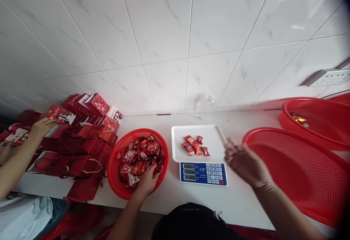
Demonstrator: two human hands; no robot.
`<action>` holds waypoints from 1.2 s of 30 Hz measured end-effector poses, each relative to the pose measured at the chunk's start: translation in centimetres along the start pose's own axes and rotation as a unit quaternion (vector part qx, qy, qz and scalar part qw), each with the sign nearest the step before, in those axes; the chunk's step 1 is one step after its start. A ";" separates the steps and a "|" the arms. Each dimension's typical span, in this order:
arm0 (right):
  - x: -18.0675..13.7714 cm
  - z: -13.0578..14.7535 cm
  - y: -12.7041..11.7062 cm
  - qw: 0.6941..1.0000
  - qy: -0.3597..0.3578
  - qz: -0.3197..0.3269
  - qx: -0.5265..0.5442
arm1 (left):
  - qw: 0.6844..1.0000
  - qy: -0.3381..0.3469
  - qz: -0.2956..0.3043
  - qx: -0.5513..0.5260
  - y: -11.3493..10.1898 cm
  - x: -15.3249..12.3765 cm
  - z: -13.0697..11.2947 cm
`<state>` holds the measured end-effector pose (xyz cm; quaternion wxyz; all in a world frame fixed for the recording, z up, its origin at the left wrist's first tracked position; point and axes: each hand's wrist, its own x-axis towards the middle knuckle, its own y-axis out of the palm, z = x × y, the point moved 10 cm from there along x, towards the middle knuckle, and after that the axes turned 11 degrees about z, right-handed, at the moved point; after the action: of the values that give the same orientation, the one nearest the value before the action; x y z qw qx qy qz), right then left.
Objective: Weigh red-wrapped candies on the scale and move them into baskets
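at the far left a co-worker's hand [41, 127] rests on a red card [61, 115], above a heap of red bags [82, 148]. just right of the bags stands a small basket [115, 161], red and full of wrapped candies [136, 154]. the left hand [147, 181] is inside its near edge, fingers curled down among the candies; whether it grips any, i cannot tell. beside the small basket sits a scale [203, 173] with a white tray [180, 138], and a pile [194, 146] of red candies lies on the tray. the right hand [243, 163], blurred, hovers at the tray's near right corner, fingers spread, holding nothing. right of it lies a big basket [287, 167], with a far basket [319, 116] behind it by the wall, under a socket [328, 77].
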<state>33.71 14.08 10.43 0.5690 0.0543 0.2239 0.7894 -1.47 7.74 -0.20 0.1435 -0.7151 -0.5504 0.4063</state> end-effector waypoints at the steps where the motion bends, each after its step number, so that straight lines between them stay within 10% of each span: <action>1: -0.3 1.9 -1.5 0.996 -0.042 -0.041 0.062 | 1.000 0.004 -0.003 0.005 -0.4 0.2 -0.2; 4: -1.1 3.7 -3.6 0.982 -0.074 -0.096 0.146 | 0.999 0.026 -0.019 0.030 -1.4 1.1 -1.1; 8: -2.3 -2.0 -1.7 0.986 0.050 -0.103 0.121 | 0.993 0.068 -0.059 0.070 -2.5 2.8 -3.0; 13: -3.9 -9.0 1.3 0.980 0.178 -0.082 -0.024 | 0.987 0.130 -0.086 0.042 -2.1 4.4 -5.5; 17: -2.8 -9.4 0.4 0.961 0.176 -0.079 -0.198 | 0.987 0.150 -0.062 0.022 0.0 4.6 -6.0; 26: 5.1 -7.6 1.4 0.757 0.088 -0.116 -0.637 | 0.982 0.174 -0.026 0.073 2.8 1.8 -5.1; 36: 9.2 -10.0 2.9 0.680 0.069 -0.007 -0.730 | 0.984 0.141 -0.073 0.081 2.3 -0.7 -6.5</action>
<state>24.59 18.96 1.13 0.4166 -0.4350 -0.3843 0.6997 4.78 7.87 2.71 0.3064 -0.7094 -0.5405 0.3327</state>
